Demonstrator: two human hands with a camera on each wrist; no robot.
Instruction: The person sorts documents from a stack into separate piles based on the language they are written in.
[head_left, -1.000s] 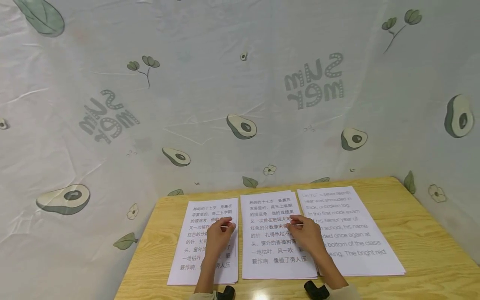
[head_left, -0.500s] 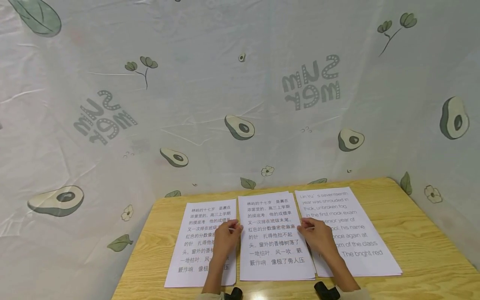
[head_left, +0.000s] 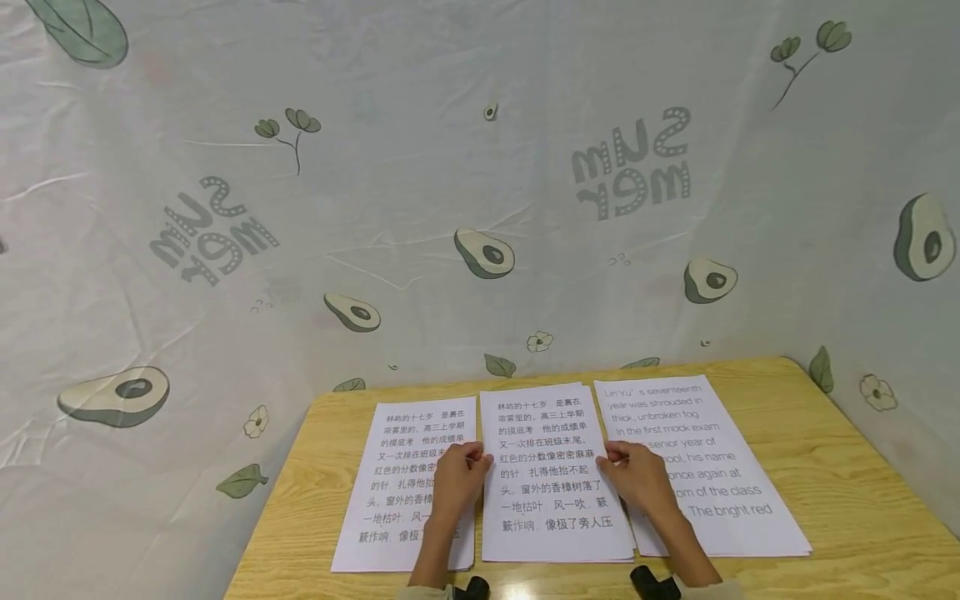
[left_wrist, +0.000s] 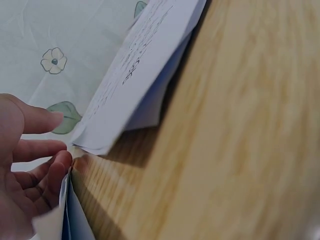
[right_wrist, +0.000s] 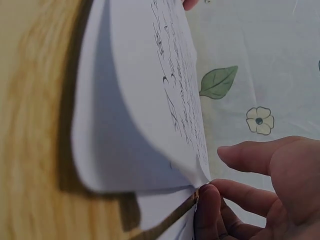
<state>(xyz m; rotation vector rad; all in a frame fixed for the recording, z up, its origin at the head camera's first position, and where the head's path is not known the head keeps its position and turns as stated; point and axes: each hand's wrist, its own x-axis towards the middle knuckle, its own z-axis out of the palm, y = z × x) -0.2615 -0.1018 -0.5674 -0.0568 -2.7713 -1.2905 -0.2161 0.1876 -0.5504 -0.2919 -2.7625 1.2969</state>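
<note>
1. Pinching the middle stack of sheets (head_left: 551,475) from both sides: my left hand (head_left: 459,482) takes its 9 o'clock edge, my right hand (head_left: 636,479) its 3 o'clock edge.
2. Left hand fingers (left_wrist: 37,150) are loosely curled with the tips at the paper edge; right hand fingers (right_wrist: 235,192) are curled under the edge, thumb apart above it.
3. Wrist views show the top sheets bowed up off the wooden table (head_left: 862,492) at each gripped edge.
4. Middle stack lies at table center, long axis running 12 to 6 o'clock, print upright toward me.
5. It is white paper with black Chinese print.
6. Left stack (head_left: 397,492) sits just beside it at 9 o'clock under my left hand; right stack (head_left: 720,475), English print, lies at 3 o'clock under my right wrist.
7. Avocado-print cloth (head_left: 480,208) hangs behind at 12 o'clock.
</note>
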